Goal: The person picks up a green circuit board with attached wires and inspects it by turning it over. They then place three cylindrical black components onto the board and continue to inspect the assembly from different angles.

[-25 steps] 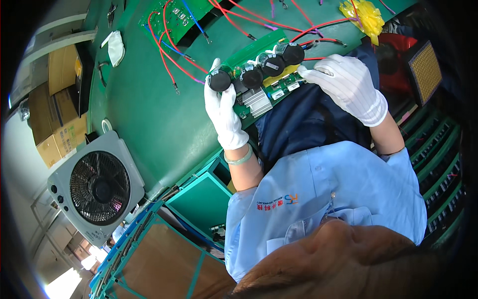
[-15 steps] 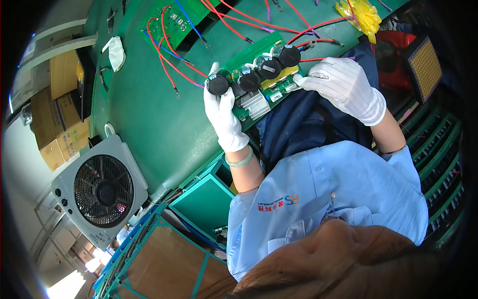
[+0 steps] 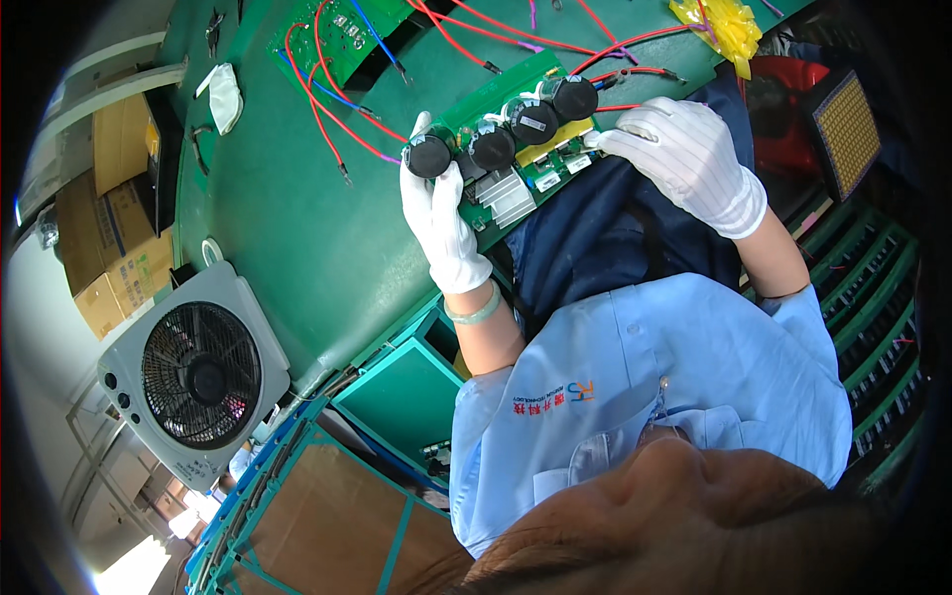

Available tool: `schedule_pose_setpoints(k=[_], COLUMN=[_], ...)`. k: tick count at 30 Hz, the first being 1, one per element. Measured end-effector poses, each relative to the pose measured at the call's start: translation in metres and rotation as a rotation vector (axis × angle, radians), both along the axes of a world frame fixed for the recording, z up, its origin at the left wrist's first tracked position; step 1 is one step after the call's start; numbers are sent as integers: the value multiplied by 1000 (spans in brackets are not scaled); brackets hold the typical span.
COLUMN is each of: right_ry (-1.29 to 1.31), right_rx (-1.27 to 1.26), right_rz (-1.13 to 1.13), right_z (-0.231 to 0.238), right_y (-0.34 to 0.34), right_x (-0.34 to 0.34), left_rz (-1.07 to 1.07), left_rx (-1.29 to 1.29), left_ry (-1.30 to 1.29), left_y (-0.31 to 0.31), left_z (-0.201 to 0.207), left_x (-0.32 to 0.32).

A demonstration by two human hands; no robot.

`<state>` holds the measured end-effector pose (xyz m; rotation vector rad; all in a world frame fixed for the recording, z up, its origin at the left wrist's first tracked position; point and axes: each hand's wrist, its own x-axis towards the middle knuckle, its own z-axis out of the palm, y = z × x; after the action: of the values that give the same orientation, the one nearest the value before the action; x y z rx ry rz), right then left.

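A green circuit board (image 3: 483, 219) is held tilted at the near edge of the green bench. It carries several black cylindrical capacitors (image 3: 534, 122), a finned silver heat sink (image 3: 507, 198) and a strip of yellow tape (image 3: 555, 142). My left hand (image 3: 441, 223), in a white glove, grips the board's left end, thumb and fingers around the leftmost capacitor. At the right end, my gloved right hand (image 3: 684, 164) has its fingers closed on the board's near edge beside small white-labelled parts. Its fingertips are partly hidden. Red wires (image 3: 635, 71) lead off the board's far right.
Another green board (image 3: 342, 45) with red and blue wires lies on the bench (image 3: 297, 238) at far left. A yellow bundle (image 3: 729, 35) rests at far right. A white glove-like cloth (image 3: 225, 99), a grey box fan (image 3: 203, 377) and cardboard boxes (image 3: 124, 268) are leftward.
The view has shifted slightly, and the board appears a little further left. Both hands keep nearly the same hold on it.
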<state>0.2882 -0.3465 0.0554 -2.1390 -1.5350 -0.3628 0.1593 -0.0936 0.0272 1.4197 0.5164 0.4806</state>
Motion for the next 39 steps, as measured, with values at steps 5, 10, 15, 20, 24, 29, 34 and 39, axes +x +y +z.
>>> schedule_pose_setpoints(k=[5,10,15,20,24,29,34,39], right_ry=[29,-42,4,-52,-79,-99,-96,-40], right_rx=[-12,14,11,-2,-13,-24,-5,-52], right_rz=[55,27,107,46,33,16,-3,45], right_z=[-1,-2,-1,-6,-6,-3,-5,5], right_y=[-1,2,2,5,9,10,10,10], right_x=[3,4,4,-2,-9,-12,-15,-12], left_rz=[20,-12,3,17,41,7,2,-2], left_rx=[61,-34,-18,-13,36,-38,-74,-87], left_ry=[-29,10,-8,5,5,0,-4,-11], left_y=[-6,1,-2,0,-3,1,-1,1], left_z=[3,0,4,0,0,2,4,1], left_x=[2,-2,1,1,3,-1,0,-2])
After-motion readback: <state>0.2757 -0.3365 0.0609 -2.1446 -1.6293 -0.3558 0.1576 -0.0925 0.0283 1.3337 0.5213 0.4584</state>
